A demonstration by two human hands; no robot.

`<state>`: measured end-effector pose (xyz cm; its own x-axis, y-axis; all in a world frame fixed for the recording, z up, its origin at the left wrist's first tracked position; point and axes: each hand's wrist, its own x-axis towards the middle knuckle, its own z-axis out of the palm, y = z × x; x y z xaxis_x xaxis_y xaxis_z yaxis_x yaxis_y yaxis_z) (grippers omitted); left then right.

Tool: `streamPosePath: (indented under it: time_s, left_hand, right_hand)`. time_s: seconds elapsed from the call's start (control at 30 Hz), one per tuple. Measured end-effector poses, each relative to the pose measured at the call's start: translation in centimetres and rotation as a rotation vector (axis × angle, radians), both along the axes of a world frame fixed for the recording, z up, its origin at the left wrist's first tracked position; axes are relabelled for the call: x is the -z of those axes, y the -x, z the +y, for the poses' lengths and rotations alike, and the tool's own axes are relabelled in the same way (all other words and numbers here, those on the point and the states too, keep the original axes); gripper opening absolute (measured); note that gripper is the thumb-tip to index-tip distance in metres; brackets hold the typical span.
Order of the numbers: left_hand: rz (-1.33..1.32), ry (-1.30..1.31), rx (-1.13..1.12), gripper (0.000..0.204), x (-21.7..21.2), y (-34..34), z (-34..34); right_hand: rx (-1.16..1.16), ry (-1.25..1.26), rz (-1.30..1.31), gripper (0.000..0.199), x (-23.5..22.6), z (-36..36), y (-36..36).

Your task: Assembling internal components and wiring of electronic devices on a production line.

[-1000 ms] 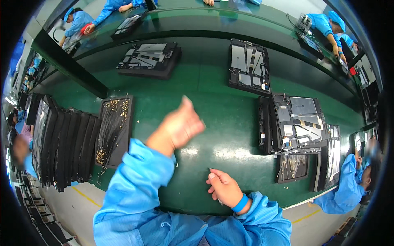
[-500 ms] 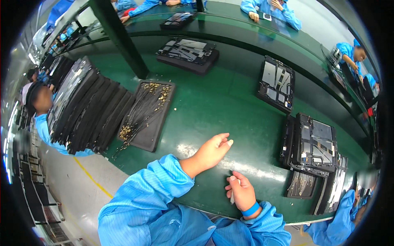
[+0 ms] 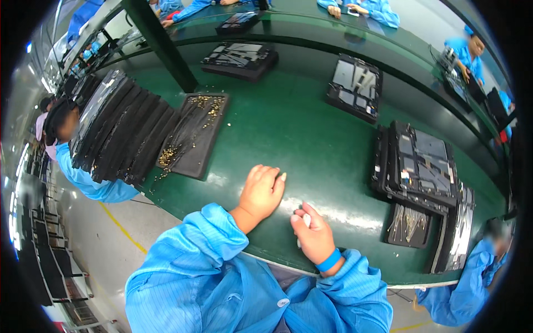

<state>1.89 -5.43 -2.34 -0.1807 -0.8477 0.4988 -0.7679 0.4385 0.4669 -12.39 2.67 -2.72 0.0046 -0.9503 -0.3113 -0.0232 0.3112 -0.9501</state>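
My left hand (image 3: pixel 261 193) rests palm down over the green table (image 3: pixel 277 136), its fingers slightly bent and the thumb apart, with nothing seen in it. To its right, my right hand (image 3: pixel 315 236), with a blue band at the wrist, is closed round a small white stick-like tool (image 3: pixel 305 221); most of the tool is hidden by the fingers. Nearest on the left lies a dark foam tray (image 3: pixel 204 149) with many thin black cables with gold-coloured ends. On the right, open tablet-like devices (image 3: pixel 425 158) sit stacked in black trays.
A tall stack of black foam trays (image 3: pixel 125 130) stands at the left. More opened devices lie by the far ledge (image 3: pixel 239 58) and right of centre (image 3: pixel 355 86). A small cable tray (image 3: pixel 408 225) is at the right. A green post (image 3: pixel 161 47) rises at the back; co-workers sit around.
My left hand has turned palm down and shifted left, its fingers drawn together. My right hand, still round the white tool, has moved slightly left and away from me. The view has tilted slightly.
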Motion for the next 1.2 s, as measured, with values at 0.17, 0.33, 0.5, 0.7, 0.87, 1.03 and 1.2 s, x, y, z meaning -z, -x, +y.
streamPosePath:
  time_s: [0.17, 0.33, 0.5, 0.7, 0.87, 1.03, 1.2]
  left_hand:
    - [-0.199, 0.036, -0.026, 0.021, 0.2, 0.6, 1.1]
    - [-0.292, 0.029, -0.048, 0.02, 0.2, 1.1, 1.1]
    - [-0.308, 0.036, -0.061, 0.019, 0.6, 1.5, 1.1]
    - [-0.181, -0.138, -0.019, 0.021, -1.3, 2.1, -1.2]
    - [1.168, -0.893, -0.141, 0.046, -3.9, 6.4, -7.5]
    - [1.54, -1.062, 0.043, 0.074, -2.0, 9.1, -14.7]
    - [1.756, -0.892, -0.194, 0.052, -2.0, 10.9, -21.4]
  right_hand:
    - [-0.035, -0.053, -0.085, 0.039, -1.5, 0.5, 0.1]
    - [-0.089, 0.057, -0.031, 0.037, -1.6, 1.2, 0.9]
    - [-0.106, 0.096, -0.039, 0.038, -1.9, 2.1, 1.7]
    - [-0.069, -0.018, -0.196, 0.039, -1.6, 2.2, 1.8]
    - [-0.136, -0.268, -0.33, 0.044, -2.1, 0.8, 2.4]
    - [-0.161, -0.443, -0.549, 0.046, -1.5, 0.0, 2.8]
    - [-0.283, -0.543, -0.546, 0.041, -1.6, -0.3, 3.2]
